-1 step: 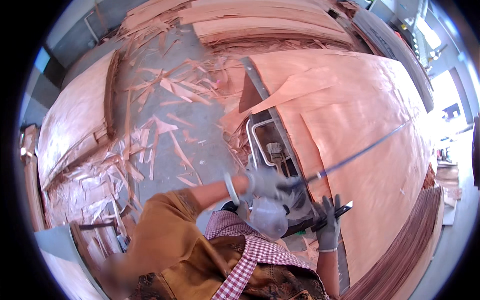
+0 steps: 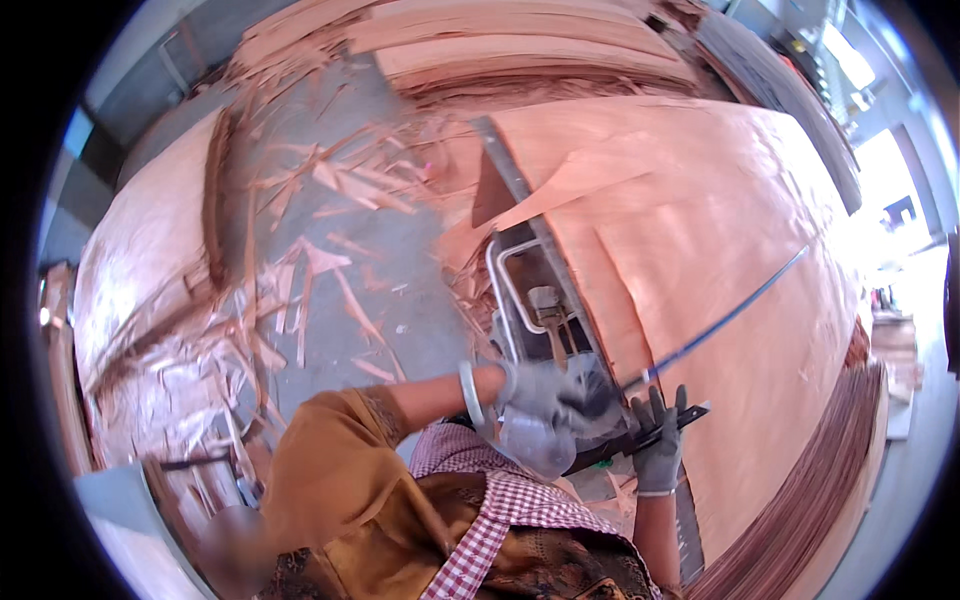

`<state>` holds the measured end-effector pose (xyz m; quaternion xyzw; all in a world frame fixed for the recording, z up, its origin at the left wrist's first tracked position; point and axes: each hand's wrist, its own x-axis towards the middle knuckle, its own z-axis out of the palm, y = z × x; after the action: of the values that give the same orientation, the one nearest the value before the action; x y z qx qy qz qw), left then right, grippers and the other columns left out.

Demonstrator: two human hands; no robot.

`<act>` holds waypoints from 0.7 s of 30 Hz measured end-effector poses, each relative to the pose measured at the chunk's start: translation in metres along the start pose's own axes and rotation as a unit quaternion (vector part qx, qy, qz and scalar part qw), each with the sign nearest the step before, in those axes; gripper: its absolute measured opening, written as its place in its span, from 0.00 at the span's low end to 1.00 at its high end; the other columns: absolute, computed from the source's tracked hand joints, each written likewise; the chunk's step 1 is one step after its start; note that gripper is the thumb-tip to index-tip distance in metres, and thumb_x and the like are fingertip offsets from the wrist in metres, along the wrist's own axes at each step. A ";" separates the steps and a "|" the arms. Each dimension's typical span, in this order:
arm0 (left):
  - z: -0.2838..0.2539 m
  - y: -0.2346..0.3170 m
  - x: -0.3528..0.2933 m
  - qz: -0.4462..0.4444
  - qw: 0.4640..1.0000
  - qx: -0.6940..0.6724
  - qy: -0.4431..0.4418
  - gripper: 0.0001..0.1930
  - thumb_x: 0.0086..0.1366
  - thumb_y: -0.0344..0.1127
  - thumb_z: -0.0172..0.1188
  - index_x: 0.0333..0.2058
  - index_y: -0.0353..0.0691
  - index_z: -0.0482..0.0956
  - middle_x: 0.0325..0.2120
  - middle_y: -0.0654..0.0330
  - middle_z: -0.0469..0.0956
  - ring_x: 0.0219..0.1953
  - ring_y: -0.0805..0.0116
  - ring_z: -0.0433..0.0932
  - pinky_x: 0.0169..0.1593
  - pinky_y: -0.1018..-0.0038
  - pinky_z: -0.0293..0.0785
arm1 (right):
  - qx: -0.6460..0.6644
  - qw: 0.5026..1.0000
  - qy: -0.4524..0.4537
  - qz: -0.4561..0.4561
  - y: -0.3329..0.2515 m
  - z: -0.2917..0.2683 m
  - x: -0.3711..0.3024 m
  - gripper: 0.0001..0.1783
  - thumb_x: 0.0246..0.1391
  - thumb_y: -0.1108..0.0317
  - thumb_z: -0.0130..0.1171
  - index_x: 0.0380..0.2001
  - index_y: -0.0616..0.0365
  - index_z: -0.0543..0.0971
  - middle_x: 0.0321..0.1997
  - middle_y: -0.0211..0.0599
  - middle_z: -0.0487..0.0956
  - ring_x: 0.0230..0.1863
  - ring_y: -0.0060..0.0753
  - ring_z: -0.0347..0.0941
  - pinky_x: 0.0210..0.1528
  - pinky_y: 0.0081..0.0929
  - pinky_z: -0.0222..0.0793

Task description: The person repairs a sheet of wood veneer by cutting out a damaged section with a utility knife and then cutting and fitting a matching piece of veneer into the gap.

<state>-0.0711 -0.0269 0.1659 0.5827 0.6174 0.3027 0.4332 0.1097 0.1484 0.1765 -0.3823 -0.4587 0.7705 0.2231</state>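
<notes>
My left hand (image 2: 548,395), in a grey glove, is closed around the near end of a long thin blue-grey rod (image 2: 730,315). The rod reaches up and to the right across a large sheet of reddish wood veneer (image 2: 720,230). My right hand (image 2: 660,445), also gloved, curls its fingers over a short dark bar (image 2: 690,413) at the sheet's near edge. Both hands sit close together just below a metal frame (image 2: 515,285) along the sheet's left edge.
Broken veneer strips litter the grey floor (image 2: 400,320) to the left. A curved veneer pile (image 2: 130,300) lies at far left, more stacks (image 2: 500,50) lie at the back, and a layered stack edge (image 2: 820,500) runs at lower right.
</notes>
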 end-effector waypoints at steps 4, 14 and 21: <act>-0.013 -0.049 0.043 0.118 0.976 -0.142 0.116 0.11 0.63 0.38 0.51 0.36 0.36 0.75 0.28 0.54 0.74 0.32 0.63 0.75 0.37 0.68 0.71 | 0.143 0.987 0.071 0.033 0.004 -0.071 0.017 0.23 0.60 0.53 0.49 0.57 0.42 0.65 0.37 0.31 0.79 0.24 0.21 0.71 0.21 0.20 0.67; -0.120 -0.120 0.200 -0.161 0.710 -0.493 0.477 0.07 0.56 0.35 0.63 0.28 0.45 0.72 0.20 0.65 0.70 0.22 0.70 0.71 0.26 0.75 0.70 | 0.184 0.969 0.160 0.047 0.014 -0.225 -0.093 0.19 0.59 0.56 0.51 0.52 0.46 0.70 0.28 0.33 0.78 0.18 0.22 0.70 0.19 0.20 0.65; -0.091 -0.016 0.237 0.075 0.785 0.160 0.594 0.09 0.53 0.33 0.62 0.24 0.37 0.72 0.22 0.57 0.73 0.24 0.59 0.73 0.29 0.65 0.70 | -0.045 0.952 0.300 0.042 0.045 -0.292 -0.195 0.16 0.57 0.59 0.55 0.44 0.56 0.74 0.20 0.34 0.75 0.14 0.21 0.67 0.15 0.17 0.60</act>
<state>-0.1460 0.2158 0.1485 0.3926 0.7467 0.5177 -0.1425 0.4603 0.1475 0.1283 -0.6242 -0.3884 0.6078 0.3001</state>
